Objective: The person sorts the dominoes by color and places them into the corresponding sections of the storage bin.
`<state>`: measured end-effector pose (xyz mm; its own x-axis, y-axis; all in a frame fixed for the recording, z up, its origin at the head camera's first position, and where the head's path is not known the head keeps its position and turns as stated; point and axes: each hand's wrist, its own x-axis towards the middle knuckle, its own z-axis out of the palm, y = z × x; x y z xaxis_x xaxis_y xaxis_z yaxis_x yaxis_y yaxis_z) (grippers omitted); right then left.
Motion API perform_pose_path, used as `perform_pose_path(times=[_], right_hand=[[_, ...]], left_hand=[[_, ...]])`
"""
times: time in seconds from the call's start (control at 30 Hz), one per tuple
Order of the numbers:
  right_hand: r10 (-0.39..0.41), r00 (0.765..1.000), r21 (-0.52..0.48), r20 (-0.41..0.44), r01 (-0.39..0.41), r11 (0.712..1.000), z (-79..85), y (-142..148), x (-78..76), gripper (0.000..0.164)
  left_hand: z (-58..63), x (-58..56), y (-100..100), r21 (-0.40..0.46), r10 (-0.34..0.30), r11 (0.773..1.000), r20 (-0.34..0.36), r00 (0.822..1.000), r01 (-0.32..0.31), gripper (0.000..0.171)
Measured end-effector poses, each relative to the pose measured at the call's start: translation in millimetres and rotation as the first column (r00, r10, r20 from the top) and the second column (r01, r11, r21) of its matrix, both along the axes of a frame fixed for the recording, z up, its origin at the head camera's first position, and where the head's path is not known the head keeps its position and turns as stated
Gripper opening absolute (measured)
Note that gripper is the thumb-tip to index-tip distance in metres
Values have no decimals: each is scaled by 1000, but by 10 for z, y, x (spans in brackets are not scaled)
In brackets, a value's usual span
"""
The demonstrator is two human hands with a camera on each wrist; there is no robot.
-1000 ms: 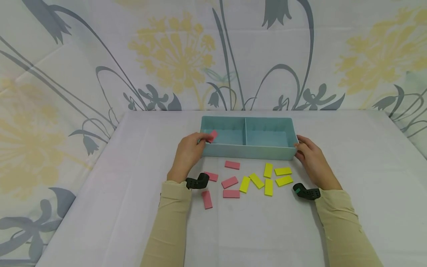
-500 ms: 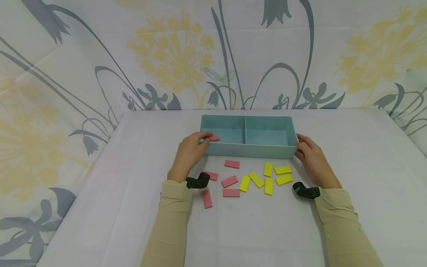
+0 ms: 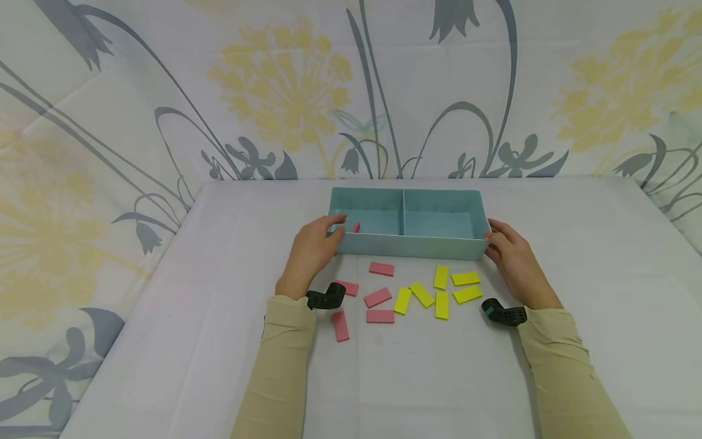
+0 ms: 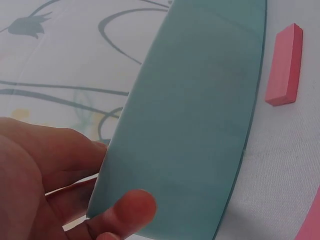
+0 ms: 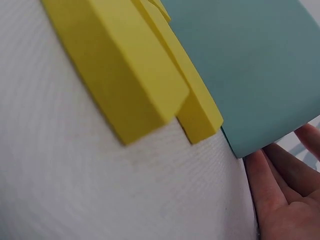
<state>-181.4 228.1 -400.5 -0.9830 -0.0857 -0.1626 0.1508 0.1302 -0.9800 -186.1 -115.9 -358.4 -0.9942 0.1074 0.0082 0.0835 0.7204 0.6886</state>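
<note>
A teal two-compartment box (image 3: 403, 245) stands on the white table. One pink block (image 3: 356, 227) leans inside its left compartment, partly hidden by the front wall. My left hand (image 3: 310, 247) is at the box's left front corner, thumb and fingers apart, nothing between them; in the left wrist view the thumb lies before the teal wall (image 4: 180, 100) and the other fingers are at the rim. My right hand (image 3: 514, 262) holds the right front corner; in the right wrist view its fingers (image 5: 265, 182) touch the box's edge.
Several loose pink blocks (image 3: 380, 316) lie before the box, towards the left, one of them partly behind the left wrist camera (image 3: 327, 297). Several yellow blocks (image 3: 441, 306) lie to their right. A flower-patterned cloth (image 3: 285, 91) hangs behind the table.
The left hand has let go of the pink block, which has dropped into the left compartment; its fingers have spread. The right hand stays at the box's corner.
</note>
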Motion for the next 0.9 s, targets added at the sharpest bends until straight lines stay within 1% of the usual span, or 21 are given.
perform_pose_path(times=[0.1,0.33,0.5,0.6,0.77,0.9], right_hand=[[-1,1000,-6,3,1,1000,4,0,3,59],[3,1000,-3,-7,-3,1000,11,-1,7,60],[1,1000,-9,-5,-1,1000,-10,-5,9,60],[1,1000,-10,-5,-1,1000,-11,-2,13,61],[-4,1000,5,-4,4,1000,7,-1,12,60],[-9,1000,11,4,9,1000,16,-5,14,60]], left_hand=[[-3,-3,5,-5,5,1000,5,1000,-5,37],[-9,-10,7,-13,5,1000,-8,1000,-5,35],[-27,0,-6,8,-7,1000,-9,1000,7,32],[-28,3,-14,31,-18,999,-35,999,19,30],[-12,-7,-25,56,-22,998,-100,995,28,25],[8,-8,-25,68,-17,997,-123,992,25,19]])
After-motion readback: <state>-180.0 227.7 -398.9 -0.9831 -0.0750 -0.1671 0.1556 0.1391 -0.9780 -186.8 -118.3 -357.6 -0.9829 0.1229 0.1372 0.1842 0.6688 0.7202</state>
